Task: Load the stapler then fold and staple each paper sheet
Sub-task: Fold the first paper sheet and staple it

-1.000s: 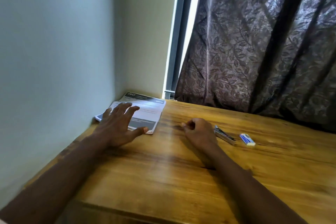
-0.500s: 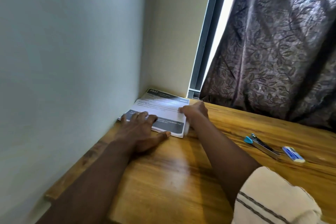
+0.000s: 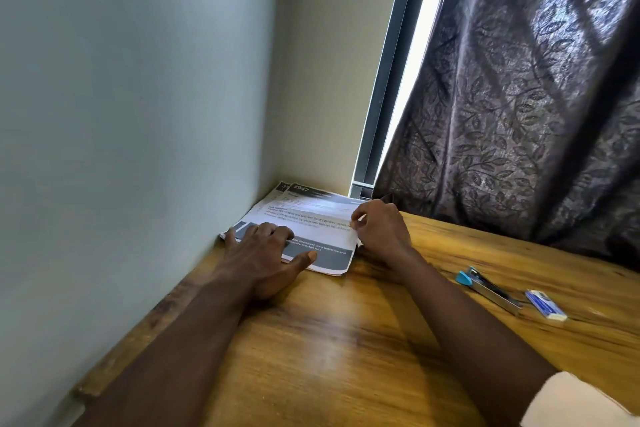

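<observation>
A stack of printed paper sheets (image 3: 311, 215) lies in the table's far left corner against the wall. My left hand (image 3: 263, 253) presses flat on the stack's near left part, fingers spread. My right hand (image 3: 381, 229) pinches the right edge of the top sheet between thumb and fingers. A metal stapler (image 3: 488, 288) with a blue end lies on the table to the right, away from both hands. A small blue and white staple box (image 3: 546, 304) sits just right of the stapler.
The wooden table (image 3: 346, 340) meets a pale wall (image 3: 138, 114) on the left. A dark patterned curtain (image 3: 519, 97) hangs behind the table's far edge, beside a window frame (image 3: 384, 87).
My right hand moved from beside the stapler to the stack's right edge and took hold of the top sheet. The view swung left and closer to the corner.
</observation>
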`<state>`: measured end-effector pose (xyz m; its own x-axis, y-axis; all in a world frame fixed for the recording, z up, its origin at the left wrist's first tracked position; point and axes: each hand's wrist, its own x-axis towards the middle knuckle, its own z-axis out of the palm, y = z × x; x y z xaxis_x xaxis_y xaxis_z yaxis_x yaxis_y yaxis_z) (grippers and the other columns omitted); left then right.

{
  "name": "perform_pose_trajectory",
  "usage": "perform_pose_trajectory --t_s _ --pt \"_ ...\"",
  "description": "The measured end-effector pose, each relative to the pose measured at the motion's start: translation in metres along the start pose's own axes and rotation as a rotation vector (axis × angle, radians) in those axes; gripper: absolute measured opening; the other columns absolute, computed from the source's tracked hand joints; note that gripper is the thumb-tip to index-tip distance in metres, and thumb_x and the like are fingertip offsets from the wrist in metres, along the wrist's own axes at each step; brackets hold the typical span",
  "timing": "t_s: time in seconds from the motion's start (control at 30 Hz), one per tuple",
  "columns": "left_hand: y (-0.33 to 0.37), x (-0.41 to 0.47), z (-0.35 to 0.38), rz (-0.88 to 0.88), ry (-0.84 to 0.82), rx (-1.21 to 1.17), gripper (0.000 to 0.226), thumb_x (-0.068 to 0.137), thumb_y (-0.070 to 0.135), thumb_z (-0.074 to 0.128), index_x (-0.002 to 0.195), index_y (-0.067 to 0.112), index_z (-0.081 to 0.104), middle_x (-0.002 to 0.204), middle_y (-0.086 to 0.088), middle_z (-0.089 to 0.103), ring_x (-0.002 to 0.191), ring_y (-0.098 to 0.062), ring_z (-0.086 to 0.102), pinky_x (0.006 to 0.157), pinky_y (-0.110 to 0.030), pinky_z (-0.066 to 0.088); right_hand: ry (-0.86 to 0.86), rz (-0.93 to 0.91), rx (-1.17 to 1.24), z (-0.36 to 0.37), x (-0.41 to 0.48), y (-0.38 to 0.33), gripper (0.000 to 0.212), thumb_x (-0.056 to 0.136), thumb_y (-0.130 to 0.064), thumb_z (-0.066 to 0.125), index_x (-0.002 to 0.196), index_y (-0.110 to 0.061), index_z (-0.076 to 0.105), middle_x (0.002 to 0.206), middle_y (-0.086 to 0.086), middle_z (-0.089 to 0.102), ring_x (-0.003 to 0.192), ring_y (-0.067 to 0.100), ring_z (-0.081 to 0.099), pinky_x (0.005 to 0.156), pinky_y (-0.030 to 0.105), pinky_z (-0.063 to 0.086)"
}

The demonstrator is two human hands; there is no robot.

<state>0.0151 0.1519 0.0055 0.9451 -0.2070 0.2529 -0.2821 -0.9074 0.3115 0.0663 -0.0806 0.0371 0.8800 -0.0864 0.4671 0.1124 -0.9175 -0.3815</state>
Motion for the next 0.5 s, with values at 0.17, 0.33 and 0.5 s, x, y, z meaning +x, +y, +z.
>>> perform_pose_trajectory --t_s 0.17,0.33,0.5 --pt "0.002 -0.002 -0.001 -0.015 0.036 -0.021 0.068 0.087 0.082 0.031 0.137 0.038 0.046 0.143 0.009 0.051 0.14 -0.016 0.04 0.118 -0.061 0.015 0.129 -0.068 0.003 -0.019 0.004 -0.01 0.015 0.087 -0.011 0.073 0.098 -0.018 0.081 0.097 0.003 0.079 0.09 0.021 0.072 0.083 0.035 0.059" --pt "0.003 -0.005 -0.004 -0.013 0.086 -0.006 0.064 0.091 0.076 0.033 0.14 0.037 0.042 0.148 0.008 0.047 0.142 -0.017 0.038 0.119 -0.06 0.012 0.051 0.166 0.367 -0.026 0.011 -0.012 0.027 0.08 -0.007 0.084 0.106 -0.01 0.079 0.089 0.004 0.076 0.083 0.019 0.072 0.087 0.039 0.061" --pt "0.003 -0.009 -0.009 -0.01 0.235 -0.014 0.063 0.093 0.07 0.038 0.145 0.035 0.036 0.155 0.005 0.039 0.145 -0.02 0.035 0.121 -0.057 0.016 0.136 -0.064 0.35 -0.05 0.001 -0.025 0.005 0.087 -0.012 0.078 0.09 -0.014 0.081 0.082 -0.003 0.076 0.073 0.007 0.068 0.071 0.029 0.057"
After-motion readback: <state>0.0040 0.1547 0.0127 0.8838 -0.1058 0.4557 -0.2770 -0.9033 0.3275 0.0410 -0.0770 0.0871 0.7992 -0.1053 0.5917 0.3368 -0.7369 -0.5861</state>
